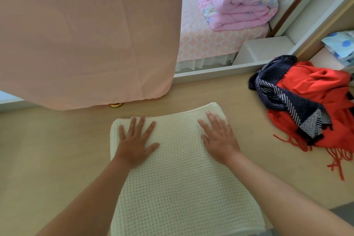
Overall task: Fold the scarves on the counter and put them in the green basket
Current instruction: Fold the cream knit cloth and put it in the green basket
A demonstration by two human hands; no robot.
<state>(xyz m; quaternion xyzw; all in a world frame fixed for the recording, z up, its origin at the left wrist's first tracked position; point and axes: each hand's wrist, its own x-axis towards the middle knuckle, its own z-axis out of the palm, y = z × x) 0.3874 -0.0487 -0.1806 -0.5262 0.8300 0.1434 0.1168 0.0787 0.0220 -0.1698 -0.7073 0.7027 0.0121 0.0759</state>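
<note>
While left grip (pixel 134 145) and right grip (pixel 220 140) press flat-fingered, the cream waffle-knit scarf (pixel 178 188) seems folded.

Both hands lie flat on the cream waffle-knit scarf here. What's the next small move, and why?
Probably pinch the far edge of the cream scarf and fold it toward the body. The left hand and right hand press flat near that edge; the panel looks smooth yet long, running off the frame's bottom. No green basket is in view.
</note>
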